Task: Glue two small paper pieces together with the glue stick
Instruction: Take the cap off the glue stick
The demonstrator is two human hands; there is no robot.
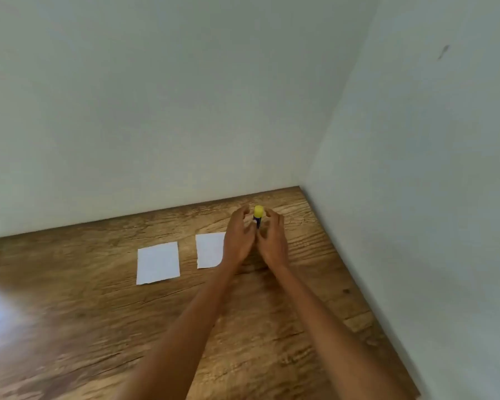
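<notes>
A glue stick [258, 215] with a yellow cap and dark blue body stands upright near the far right corner of the wooden table [98, 327]. My left hand [238, 239] and my right hand [273, 241] flank it, fingers spread and curved around it; whether they touch it I cannot tell. Its lower body is hidden between the hands. Two small white paper pieces lie flat: one [158, 262] at centre-left, the other [210, 249] just left of my left hand, its right edge covered by that hand.
Pale walls [416, 168] border the table at the back and along the right side, meeting in a corner close behind the glue stick. A bright glare patch [0, 316] sits on the table's left part.
</notes>
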